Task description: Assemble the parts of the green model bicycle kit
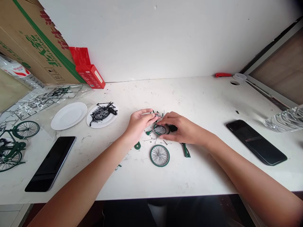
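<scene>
My left hand has thumb and fingers closed on a small silvery part, too small to name. Just to its right, my right hand arches low over the model bicycle parts, thumb and fingers apart around a small spoked wheel. That wheel's far side is partly hidden by the fingers. A loose green-rimmed wheel lies flat nearer the table's front edge. Around the hands are a green ring-ended piece, a green forked piece and several tiny metal bits.
Black model parts lie on a paper plate, beside another paper plate. Phones lie left and right. A green model bicycle is far left. A red box and carton stand behind.
</scene>
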Action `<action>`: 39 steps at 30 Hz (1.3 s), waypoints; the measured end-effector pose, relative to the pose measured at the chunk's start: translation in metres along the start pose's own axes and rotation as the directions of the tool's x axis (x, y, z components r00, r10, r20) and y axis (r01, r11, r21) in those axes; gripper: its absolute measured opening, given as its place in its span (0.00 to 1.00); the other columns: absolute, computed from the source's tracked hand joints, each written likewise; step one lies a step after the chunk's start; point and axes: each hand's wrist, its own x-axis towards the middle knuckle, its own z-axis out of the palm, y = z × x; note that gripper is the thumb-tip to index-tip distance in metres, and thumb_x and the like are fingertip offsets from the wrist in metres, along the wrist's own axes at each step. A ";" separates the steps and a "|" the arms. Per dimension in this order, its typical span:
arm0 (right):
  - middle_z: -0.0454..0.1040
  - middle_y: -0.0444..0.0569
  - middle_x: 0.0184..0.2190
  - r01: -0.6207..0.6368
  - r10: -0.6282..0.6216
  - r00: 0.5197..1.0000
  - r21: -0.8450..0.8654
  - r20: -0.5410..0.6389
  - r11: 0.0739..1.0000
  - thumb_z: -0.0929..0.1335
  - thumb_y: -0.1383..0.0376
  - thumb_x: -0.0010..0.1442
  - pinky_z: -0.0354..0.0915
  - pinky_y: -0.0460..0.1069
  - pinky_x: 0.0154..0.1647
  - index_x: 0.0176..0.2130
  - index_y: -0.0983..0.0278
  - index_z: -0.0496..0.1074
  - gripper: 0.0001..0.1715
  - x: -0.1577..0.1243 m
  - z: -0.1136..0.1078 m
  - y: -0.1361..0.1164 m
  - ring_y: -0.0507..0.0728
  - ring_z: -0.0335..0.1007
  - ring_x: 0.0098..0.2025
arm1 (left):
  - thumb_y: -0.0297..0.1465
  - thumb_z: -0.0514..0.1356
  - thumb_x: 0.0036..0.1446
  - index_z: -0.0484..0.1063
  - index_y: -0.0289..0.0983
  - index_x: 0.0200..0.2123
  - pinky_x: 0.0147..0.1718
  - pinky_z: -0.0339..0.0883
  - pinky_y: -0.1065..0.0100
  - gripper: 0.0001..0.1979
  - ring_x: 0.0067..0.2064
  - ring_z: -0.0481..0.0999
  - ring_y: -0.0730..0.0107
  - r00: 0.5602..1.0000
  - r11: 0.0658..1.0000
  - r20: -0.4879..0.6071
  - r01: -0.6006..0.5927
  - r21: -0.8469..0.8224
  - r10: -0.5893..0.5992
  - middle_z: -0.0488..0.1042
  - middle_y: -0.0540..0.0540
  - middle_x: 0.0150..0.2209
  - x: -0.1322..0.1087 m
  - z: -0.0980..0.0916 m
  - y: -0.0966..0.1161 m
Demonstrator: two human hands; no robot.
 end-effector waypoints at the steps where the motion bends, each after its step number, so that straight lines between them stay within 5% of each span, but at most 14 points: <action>1: 0.78 0.55 0.45 0.001 -0.001 1.000 0.005 -0.006 1.000 0.76 0.50 0.63 0.71 0.57 0.46 0.56 0.60 0.80 0.27 0.000 0.000 0.000 0.64 0.72 0.48 | 0.20 0.68 0.60 0.74 0.31 0.45 0.65 0.72 0.56 0.11 0.50 0.87 0.58 1.000 1.000 -0.001 0.002 -0.006 -0.002 0.84 0.39 0.39 0.000 0.000 0.000; 7: 0.79 0.54 0.48 0.006 -0.006 0.999 0.001 -0.049 1.000 0.73 0.53 0.67 0.71 0.59 0.51 0.57 0.57 0.80 0.22 -0.001 -0.004 0.000 0.65 0.73 0.51 | 0.21 0.68 0.60 0.73 0.30 0.45 0.65 0.72 0.57 0.11 0.50 0.87 0.58 1.000 0.999 0.019 -0.023 -0.025 0.023 0.84 0.37 0.40 0.003 -0.003 0.001; 14: 0.78 0.56 0.44 -0.075 0.055 0.994 -0.237 -0.090 0.969 0.74 0.57 0.62 0.69 0.62 0.48 0.55 0.58 0.80 0.23 -0.004 -0.014 0.012 0.68 0.70 0.47 | 0.22 0.69 0.59 0.74 0.31 0.45 0.67 0.71 0.55 0.12 0.52 0.86 0.56 0.999 0.999 0.034 -0.016 -0.035 0.017 0.84 0.37 0.41 0.005 -0.006 0.002; 22: 0.78 0.57 0.47 -0.117 0.081 0.981 -0.202 -0.175 0.972 0.72 0.51 0.67 0.67 0.63 0.52 0.55 0.59 0.80 0.22 -0.003 -0.010 0.016 0.68 0.70 0.50 | 0.21 0.69 0.58 0.75 0.31 0.43 0.67 0.71 0.55 0.11 0.50 0.87 0.57 1.000 1.000 0.026 -0.014 -0.010 0.014 0.83 0.40 0.39 0.002 -0.003 0.001; 27: 0.80 0.53 0.39 -0.266 0.282 0.885 0.095 -0.372 0.959 0.60 0.45 0.76 0.67 0.59 0.46 0.44 0.59 0.80 0.28 0.003 0.003 0.003 0.62 0.72 0.43 | 0.20 0.69 0.59 0.74 0.31 0.43 0.66 0.71 0.53 0.10 0.47 0.87 0.57 1.000 1.000 0.013 0.009 0.013 -0.009 0.84 0.39 0.40 -0.003 0.004 0.004; 32: 0.78 0.48 0.33 -0.307 0.465 0.803 0.410 -0.374 0.859 0.67 0.41 0.70 0.65 0.53 0.35 0.37 0.60 0.77 0.27 0.006 0.012 -0.002 0.57 0.71 0.35 | 0.22 0.69 0.61 0.75 0.31 0.45 0.66 0.71 0.53 0.10 0.47 0.87 0.58 1.000 0.998 0.015 0.022 0.051 -0.023 0.84 0.36 0.42 -0.005 0.004 0.003; 39: 0.78 0.48 0.34 -0.306 0.522 0.785 0.523 -0.334 0.795 0.72 0.43 0.65 0.66 0.52 0.38 0.37 0.63 0.77 0.25 0.007 0.016 -0.004 0.55 0.70 0.36 | 0.24 0.71 0.59 0.76 0.32 0.45 0.66 0.71 0.52 0.12 0.48 0.87 0.59 0.998 0.998 0.069 0.004 0.064 -0.009 0.84 0.37 0.43 -0.003 0.001 -0.002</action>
